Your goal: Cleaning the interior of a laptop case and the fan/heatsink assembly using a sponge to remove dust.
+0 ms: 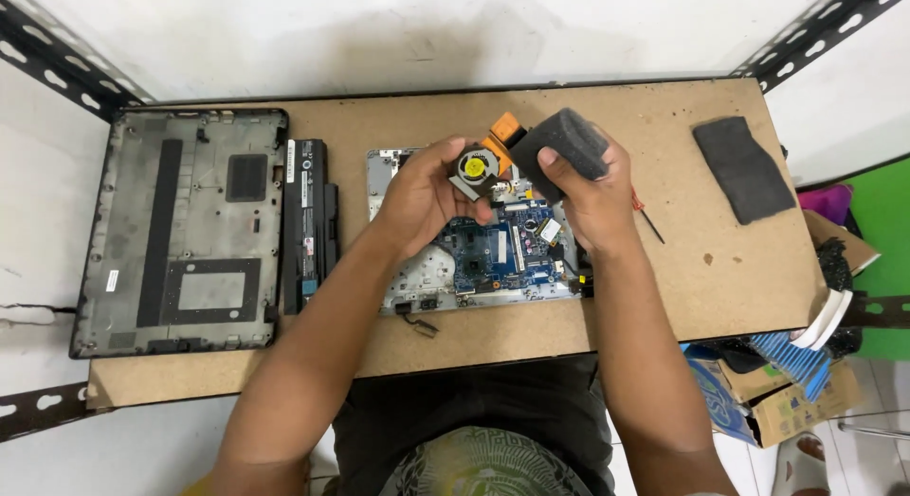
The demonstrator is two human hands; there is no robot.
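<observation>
Seen from above, a person works at a chipboard workbench [664, 268]. The left hand [422, 197] pinches a small laptop cooling fan [476, 169] with a yellow hub label, fingers curled around its left edge, holding it up over the table. The right hand [592, 197] grips a dark grey foam block [567, 140], fingers wrapped over its top, just beside the fan. An orange piece [505, 129] shows between fan and foam; what it is cannot be told. Below the hands lies an opened laptop chassis [408, 278] with its blue motherboard [502, 254] exposed. To the left sit a black laptop battery [308, 221] and the removed grey bottom cover [180, 230]. A red-handled screwdriver [648, 219] lies right of the hands, and a second dark foam pad [742, 169] rests near the table's far right corner.
</observation>
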